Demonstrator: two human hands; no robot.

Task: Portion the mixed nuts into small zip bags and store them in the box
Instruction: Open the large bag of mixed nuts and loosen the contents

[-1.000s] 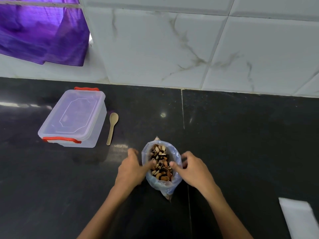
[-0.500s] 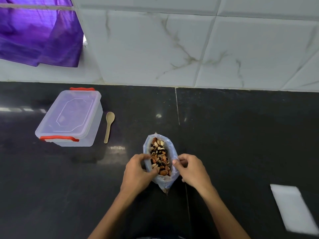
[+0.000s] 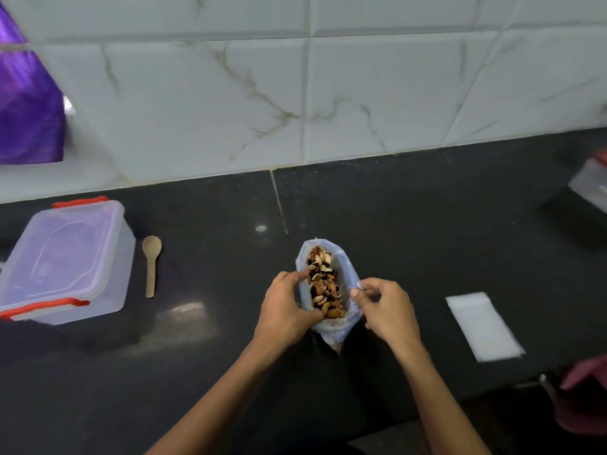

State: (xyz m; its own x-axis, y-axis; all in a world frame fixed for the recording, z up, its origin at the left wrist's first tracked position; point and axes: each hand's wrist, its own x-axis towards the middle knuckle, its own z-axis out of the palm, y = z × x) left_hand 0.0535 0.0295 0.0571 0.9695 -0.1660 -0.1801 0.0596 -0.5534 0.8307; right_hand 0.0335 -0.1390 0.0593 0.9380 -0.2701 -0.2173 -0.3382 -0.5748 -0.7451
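A clear plastic bag [image 3: 346,318] of mixed nuts [image 3: 323,285] stands open on the black counter [image 3: 427,241] in the middle. My left hand [image 3: 285,307] grips the bag's left rim, thumb and fingers curled over it. My right hand [image 3: 386,308] pinches the right rim. A clear lidded box [image 3: 62,261] with red clips sits at the left, shut. Beside it lies a small wooden spoon [image 3: 151,262]. A flat stack of small zip bags [image 3: 483,325] lies to the right.
A white marble-tiled wall [image 3: 295,93] backs the counter. Purple cloth [image 3: 26,110] hangs at the upper left. Another clear container [image 3: 591,185] shows at the right edge. A dark red object [image 3: 581,399] sits at the lower right.
The camera has swung to the right, bringing the second container and the red object into view. Both hands have stayed on the bag's rim, holding its mouth narrower than a second ago.
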